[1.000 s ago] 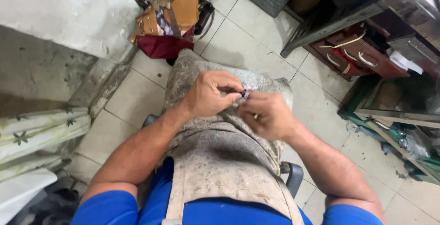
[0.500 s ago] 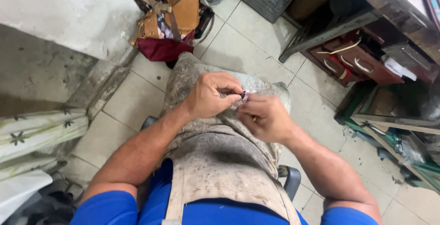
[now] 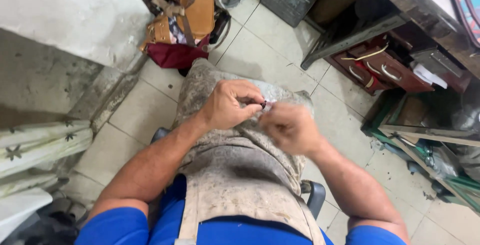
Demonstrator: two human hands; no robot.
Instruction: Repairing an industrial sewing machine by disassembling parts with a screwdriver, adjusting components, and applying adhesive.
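Head view shows the left hand (image 3: 231,106) pinched shut on a small dark piece (image 3: 263,104), the blurred right hand (image 3: 290,127) touching it from the right, grip unclear.

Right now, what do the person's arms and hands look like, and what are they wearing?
Both arms are bare from the short blue sleeves down. The left hand and right hand wear no gloves, and no watch or ring shows. The right hand is blurred. A dirty beige apron with pale straps covers the chest and lap.
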